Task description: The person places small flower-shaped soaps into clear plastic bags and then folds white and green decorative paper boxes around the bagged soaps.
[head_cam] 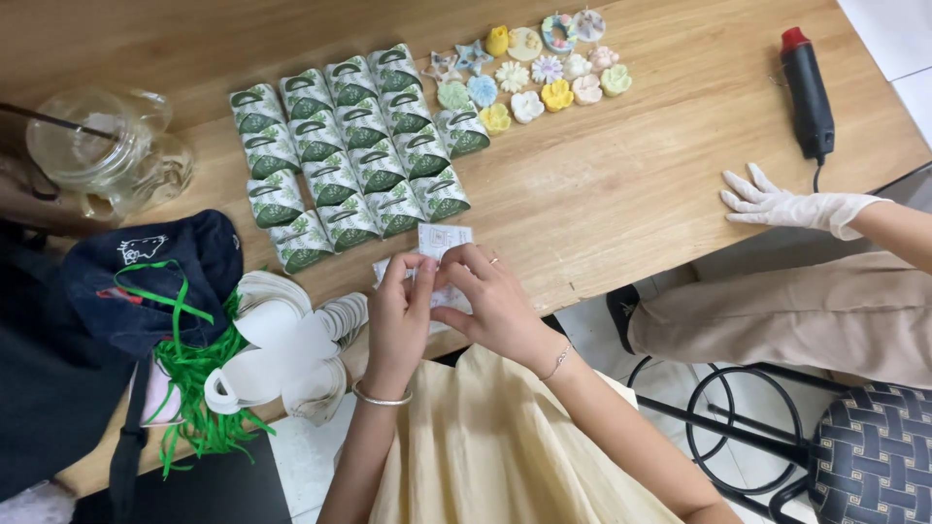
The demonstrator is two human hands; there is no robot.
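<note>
Nineteen-odd green-and-white folded paper gift boxes (349, 146) done at 11 o'clock, flat white die-cut blanks (286, 354) left at 8; left hand (400, 315) and right hand (490, 296) both pinch small white paper sheet (444, 239).

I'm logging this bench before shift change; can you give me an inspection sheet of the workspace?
Surface: wooden table.
Job's things: small white paper sheets; rows of green-and-white folded paper boxes.
Clutter: pastel flower-shaped moulded pieces; flat white box blanks; green ribbon; dark cap; glass jar.
Grippers: left hand and right hand pinch the sheets; a co-worker's white-gloved hand rests flat.
Cables: black heat tool, cord running off the edge.
Surroundings: patterned stool.
</note>
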